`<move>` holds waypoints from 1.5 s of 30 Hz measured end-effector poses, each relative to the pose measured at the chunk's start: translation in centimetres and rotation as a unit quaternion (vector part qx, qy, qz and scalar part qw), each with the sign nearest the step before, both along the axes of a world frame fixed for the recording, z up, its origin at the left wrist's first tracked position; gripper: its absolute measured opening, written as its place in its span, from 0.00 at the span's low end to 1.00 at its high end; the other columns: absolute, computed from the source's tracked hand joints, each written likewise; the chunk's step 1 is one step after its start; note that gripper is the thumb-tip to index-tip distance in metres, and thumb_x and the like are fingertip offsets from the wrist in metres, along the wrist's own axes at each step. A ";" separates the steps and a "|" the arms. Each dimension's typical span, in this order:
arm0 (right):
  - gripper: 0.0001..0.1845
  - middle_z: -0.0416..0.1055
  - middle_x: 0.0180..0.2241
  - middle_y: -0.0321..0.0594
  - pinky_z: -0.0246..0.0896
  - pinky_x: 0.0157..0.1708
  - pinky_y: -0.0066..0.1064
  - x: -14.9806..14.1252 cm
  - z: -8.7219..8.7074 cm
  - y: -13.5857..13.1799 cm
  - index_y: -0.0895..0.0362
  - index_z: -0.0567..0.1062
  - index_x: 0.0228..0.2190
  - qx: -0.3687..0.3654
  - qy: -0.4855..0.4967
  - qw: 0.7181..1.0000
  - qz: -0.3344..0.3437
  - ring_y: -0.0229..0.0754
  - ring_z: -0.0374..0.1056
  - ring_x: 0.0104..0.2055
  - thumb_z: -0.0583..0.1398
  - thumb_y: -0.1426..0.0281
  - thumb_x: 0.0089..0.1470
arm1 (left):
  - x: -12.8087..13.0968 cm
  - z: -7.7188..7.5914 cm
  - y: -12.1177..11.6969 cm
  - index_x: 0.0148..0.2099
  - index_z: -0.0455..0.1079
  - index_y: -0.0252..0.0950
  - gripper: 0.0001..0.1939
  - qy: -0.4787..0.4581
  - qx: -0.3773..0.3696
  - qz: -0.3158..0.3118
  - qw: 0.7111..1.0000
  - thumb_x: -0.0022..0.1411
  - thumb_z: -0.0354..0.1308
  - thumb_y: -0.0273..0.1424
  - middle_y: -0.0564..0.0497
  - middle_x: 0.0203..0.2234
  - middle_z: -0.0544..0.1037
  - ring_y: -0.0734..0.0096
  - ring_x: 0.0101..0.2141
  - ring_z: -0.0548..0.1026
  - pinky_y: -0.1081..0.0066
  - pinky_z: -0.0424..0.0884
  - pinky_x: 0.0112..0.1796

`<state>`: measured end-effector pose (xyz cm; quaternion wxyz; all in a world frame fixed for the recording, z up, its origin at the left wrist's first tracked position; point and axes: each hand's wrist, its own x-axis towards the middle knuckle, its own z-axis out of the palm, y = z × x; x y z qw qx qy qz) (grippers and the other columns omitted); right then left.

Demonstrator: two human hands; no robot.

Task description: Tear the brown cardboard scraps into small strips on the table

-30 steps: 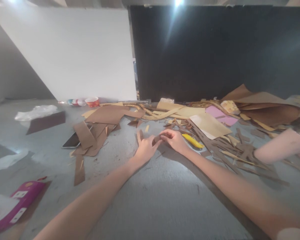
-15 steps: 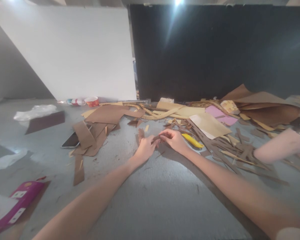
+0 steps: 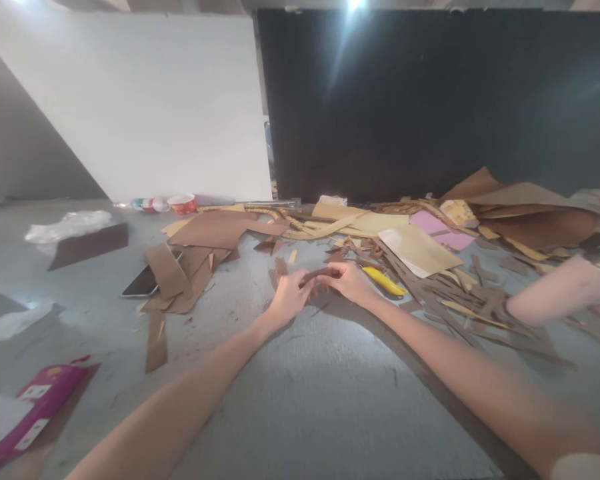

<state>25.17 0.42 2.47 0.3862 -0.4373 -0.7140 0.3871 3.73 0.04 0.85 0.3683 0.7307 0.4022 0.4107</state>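
Between my two hands is a small brown strip, looking like paper or leather, held just above the grey table. My left hand pinches its left end, fingers closed. At the other end, my right hand grips it between thumb and fingers. Part of the strip is hidden behind the fingertips. A yellow tool, perhaps a cutter, lies just right of my right hand. Another brown scrap lies just beyond my left hand.
Cut brown strips are heaped at the right, beside another person's arm. Brown sheets lie at the left back, partly over a phone. A magenta case sits front left. Black and white panels stand behind.
My fingers have shifted slightly on the brown strip, and more of it shows between my hands. Both hands stay in nearly the same place.
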 end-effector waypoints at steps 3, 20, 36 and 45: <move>0.29 0.77 0.25 0.38 0.60 0.30 0.32 0.0 -0.3 0.1 0.53 0.78 0.27 -0.001 0.000 1.000 -0.006 0.42 0.69 0.27 0.66 0.40 0.62 | 0.1 -0.2 0.1 0.37 0.71 0.37 0.19 -0.001 -0.002 0.001 1.000 0.76 0.57 0.46 0.50 0.25 0.81 0.71 0.24 0.76 0.73 0.68 0.26; 0.19 0.77 0.29 0.37 0.61 0.37 0.33 -0.2 -1.2 1.0 0.52 0.75 0.29 0.096 -0.067 0.991 -0.068 0.45 0.71 0.34 0.61 0.54 0.68 | 0.0 -0.4 0.4 0.35 0.68 0.39 0.17 0.063 0.002 0.050 0.997 0.77 0.59 0.40 0.51 0.26 0.82 0.67 0.26 0.80 0.70 0.73 0.32; 0.06 0.79 0.39 0.36 0.51 0.50 0.36 -0.9 -3.0 1.9 0.54 0.81 0.38 0.114 -0.266 0.947 -0.141 0.43 0.74 0.43 0.68 0.65 0.67 | 1.0 -0.6 -2.6 0.56 0.78 0.27 0.17 0.475 0.329 0.005 0.816 0.73 0.52 0.20 0.31 0.52 0.83 0.46 0.58 0.80 0.51 0.77 0.59; 0.10 0.80 0.44 0.40 0.53 0.56 0.41 -0.6 -3.1 1.8 0.51 0.86 0.49 0.137 -0.251 0.947 -0.146 0.44 0.76 0.44 0.68 0.67 0.68 | 1.0 -1.4 -2.1 0.66 0.73 0.28 0.23 0.395 0.261 0.042 0.880 0.73 0.50 0.24 0.29 0.61 0.80 0.45 0.63 0.78 0.47 0.72 0.66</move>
